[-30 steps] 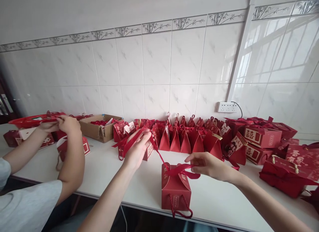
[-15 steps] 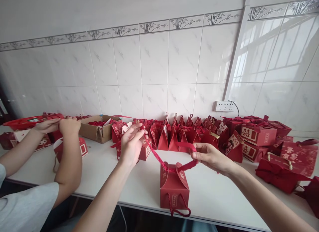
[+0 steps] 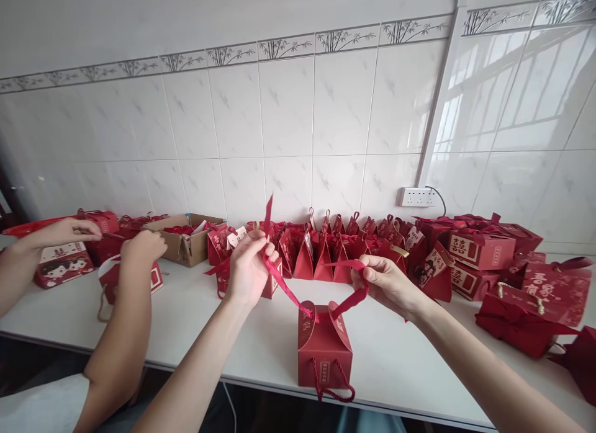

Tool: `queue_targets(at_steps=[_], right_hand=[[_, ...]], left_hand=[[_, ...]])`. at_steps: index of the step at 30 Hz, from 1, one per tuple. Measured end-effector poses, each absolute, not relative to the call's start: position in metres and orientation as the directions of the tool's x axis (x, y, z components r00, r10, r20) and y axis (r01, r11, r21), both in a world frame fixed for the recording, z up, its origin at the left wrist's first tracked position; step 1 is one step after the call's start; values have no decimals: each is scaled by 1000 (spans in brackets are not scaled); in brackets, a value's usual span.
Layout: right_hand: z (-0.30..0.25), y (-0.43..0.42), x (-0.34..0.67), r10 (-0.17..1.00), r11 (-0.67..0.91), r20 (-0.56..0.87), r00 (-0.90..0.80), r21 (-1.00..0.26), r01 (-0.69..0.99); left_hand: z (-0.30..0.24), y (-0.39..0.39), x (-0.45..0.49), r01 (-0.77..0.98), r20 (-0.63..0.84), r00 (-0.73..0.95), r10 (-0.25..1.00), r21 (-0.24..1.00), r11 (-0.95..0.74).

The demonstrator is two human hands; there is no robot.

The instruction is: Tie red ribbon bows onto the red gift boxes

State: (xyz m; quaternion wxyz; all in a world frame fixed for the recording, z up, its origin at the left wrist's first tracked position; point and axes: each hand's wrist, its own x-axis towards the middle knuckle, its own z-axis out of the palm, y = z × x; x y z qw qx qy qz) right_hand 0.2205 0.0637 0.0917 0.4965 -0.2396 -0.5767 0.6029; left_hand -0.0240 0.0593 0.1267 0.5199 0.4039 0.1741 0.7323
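A small red gift box [image 3: 325,352] with a twisted red cord handle [image 3: 333,392] stands upright at the table's front edge. Red ribbon [image 3: 285,288] runs through the top of the box and rises from it on both sides. My left hand [image 3: 250,262], up and left of the box, pinches one length of this ribbon, whose tip sticks up above the fingers. On the other side my right hand [image 3: 384,281] pinches the second length between thumb and fingers, its end pointing left. Neither hand touches the box itself.
Rows of red gift boxes [image 3: 325,262] line the back of the white table [image 3: 395,358]. More boxes [image 3: 484,252] are stacked at right. At left, a co-worker's hands [image 3: 144,247] work near another box [image 3: 109,278], with an open cardboard carton [image 3: 186,250] behind.
The ribbon tip now stands up above my left hand. My right hand stays nearly in place, its ribbon end shifted slightly. At left, the co-worker's hands have moved apart.
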Motion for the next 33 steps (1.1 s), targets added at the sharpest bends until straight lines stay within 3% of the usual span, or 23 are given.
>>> queue_targets(at_steps=[7,15,20,27,33], right_hand=[[103,68,210,878,199,339,-337,-900,-387],[129,71,192,861,224,380,-338,-880,-418],[135,72,180,841,266,422,-338,-867,-421],[130,73,170,803,283,476,-360,-834,-473],[131,69,165,763,311,513,-393,-825,-472]], left_hand=[[115,69,-19,-598,422,-126,898,690,-408],[108,67,-7,-479,468,-8,884,774,-414],[118,65,2,-489,526,-39,849,731,-476],[132,68,23,-600,533,-5,846,675,-429],[133,60,31,-520,603,83,793,705,-482]])
